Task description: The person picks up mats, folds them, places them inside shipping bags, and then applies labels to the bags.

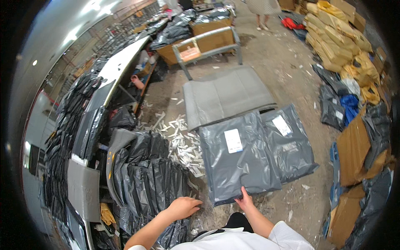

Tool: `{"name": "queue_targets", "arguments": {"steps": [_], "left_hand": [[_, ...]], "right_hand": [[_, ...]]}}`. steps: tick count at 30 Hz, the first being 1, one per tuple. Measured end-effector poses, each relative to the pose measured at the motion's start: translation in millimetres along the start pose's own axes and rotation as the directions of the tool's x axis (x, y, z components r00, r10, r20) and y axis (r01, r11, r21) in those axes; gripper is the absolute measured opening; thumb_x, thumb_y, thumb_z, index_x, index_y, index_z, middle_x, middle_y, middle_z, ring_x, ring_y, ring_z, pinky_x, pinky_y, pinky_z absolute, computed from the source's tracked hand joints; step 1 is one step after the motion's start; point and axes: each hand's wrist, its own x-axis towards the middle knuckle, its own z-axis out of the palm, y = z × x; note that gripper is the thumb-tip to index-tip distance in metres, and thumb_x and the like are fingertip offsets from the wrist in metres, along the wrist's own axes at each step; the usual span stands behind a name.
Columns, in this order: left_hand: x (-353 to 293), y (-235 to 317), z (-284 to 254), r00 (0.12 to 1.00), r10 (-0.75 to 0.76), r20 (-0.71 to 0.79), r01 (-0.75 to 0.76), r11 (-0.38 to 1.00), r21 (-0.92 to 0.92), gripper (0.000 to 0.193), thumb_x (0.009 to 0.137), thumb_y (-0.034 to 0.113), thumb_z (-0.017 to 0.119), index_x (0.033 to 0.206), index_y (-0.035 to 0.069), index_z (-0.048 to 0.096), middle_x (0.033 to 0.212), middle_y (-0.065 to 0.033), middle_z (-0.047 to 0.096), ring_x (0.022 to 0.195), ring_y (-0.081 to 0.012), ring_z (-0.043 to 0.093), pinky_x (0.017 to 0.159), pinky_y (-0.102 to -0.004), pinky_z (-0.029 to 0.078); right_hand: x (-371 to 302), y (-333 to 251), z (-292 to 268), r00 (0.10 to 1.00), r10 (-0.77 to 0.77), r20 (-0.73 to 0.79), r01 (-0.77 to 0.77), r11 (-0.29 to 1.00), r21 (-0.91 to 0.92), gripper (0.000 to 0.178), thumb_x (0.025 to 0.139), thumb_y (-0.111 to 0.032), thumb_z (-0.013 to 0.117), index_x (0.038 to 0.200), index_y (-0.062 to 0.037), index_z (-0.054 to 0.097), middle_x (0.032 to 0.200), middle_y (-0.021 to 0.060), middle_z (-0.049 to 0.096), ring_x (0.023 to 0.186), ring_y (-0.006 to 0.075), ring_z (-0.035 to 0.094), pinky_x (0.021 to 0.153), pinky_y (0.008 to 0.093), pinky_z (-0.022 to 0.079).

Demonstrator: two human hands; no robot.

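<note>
A large dark grey plastic mailer bag (246,160) with a white label lies in front of me, flat and full-looking. My right hand (246,201) grips its near edge, the thumb on top and the other fingers partly hidden. Under its right side sits a second grey mailer bag (293,146), also labelled. Both bags rest partly against a grey padded mat (227,93) on a metal-framed stand. Off to the left, my left hand (185,207) is held with its fingers stretched out, holding nothing. It hovers beside a row of packed dark mailer bags (154,183).
A long table (114,73) piled with dark bags runs along the left. White paper scraps (183,143) litter the floor. Tan sacks (333,39) and an open cardboard box (356,146) line the right. A person's legs (262,21) show at the far end.
</note>
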Motion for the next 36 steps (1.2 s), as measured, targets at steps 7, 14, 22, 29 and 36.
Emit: {"name": "queue_targets", "arguments": {"steps": [7, 14, 22, 29, 36], "left_hand": [[-99, 29, 17, 0.904, -0.211, -0.372, 0.153, 0.972, -0.179, 0.03, 0.082, 0.018, 0.057, 0.111, 0.008, 0.056, 0.094, -0.0112, 0.062, 0.088, -0.0295, 0.058, 0.075, -0.0377, 0.046], [-246, 77, 130, 0.768, -0.482, -0.423, 0.31, 0.856, -0.414, 0.03, 0.081, 0.017, 0.058, 0.109, 0.006, 0.058, 0.098, -0.0125, 0.062, 0.09, -0.0304, 0.058, 0.077, -0.0369, 0.046], [-401, 171, 304, 0.31, -0.889, -0.337, 0.407, 0.444, -0.798, 0.029, 0.082, 0.016, 0.059, 0.109, 0.006, 0.058, 0.098, -0.0126, 0.063, 0.091, -0.0261, 0.06, 0.078, -0.0328, 0.046], [-465, 253, 380, -0.117, -0.975, -0.191, 0.306, 0.147, -0.941, 0.032, 0.083, 0.02, 0.057, 0.11, 0.005, 0.056, 0.103, -0.014, 0.061, 0.094, -0.0288, 0.058, 0.079, -0.035, 0.046], [-529, 277, 420, -0.316, -0.94, -0.126, 0.212, 0.06, -0.975, 0.031, 0.084, 0.017, 0.057, 0.113, 0.007, 0.056, 0.103, -0.013, 0.061, 0.092, -0.0249, 0.06, 0.079, -0.0321, 0.047]], "right_hand": [[-83, -13, 60, 0.857, 0.315, 0.408, -0.001, 0.792, -0.61, 0.022, 0.085, -0.026, 0.056, 0.096, -0.0073, 0.059, 0.078, 0.0054, 0.06, 0.059, 0.0135, 0.054, 0.047, 0.0272, 0.042], [-409, -11, 236, -0.406, 0.022, 0.914, 0.206, 0.976, 0.068, 0.033, 0.087, -0.02, 0.053, 0.113, -0.0006, 0.048, 0.057, -0.0024, 0.047, 0.047, 0.0093, 0.041, 0.044, 0.0262, 0.033], [-579, 109, 207, -0.937, 0.265, 0.228, 0.094, 0.82, -0.565, 0.013, 0.08, 0.004, 0.034, 0.071, -0.0016, 0.043, 0.051, 0.0112, 0.033, 0.042, 0.0183, 0.033, 0.041, 0.0297, 0.021], [-623, 259, 202, -0.992, 0.04, -0.123, 0.127, 0.478, -0.869, 0.012, 0.083, -0.008, 0.04, 0.082, -0.0026, 0.05, 0.053, 0.0076, 0.04, 0.045, 0.0177, 0.04, 0.042, 0.029, 0.027], [-652, 424, 190, -0.835, -0.448, -0.321, 0.064, 0.501, -0.863, 0.029, 0.086, -0.022, 0.045, 0.102, -0.0044, 0.061, 0.054, -0.003, 0.045, 0.043, 0.0067, 0.044, 0.041, 0.0215, 0.032]]}}
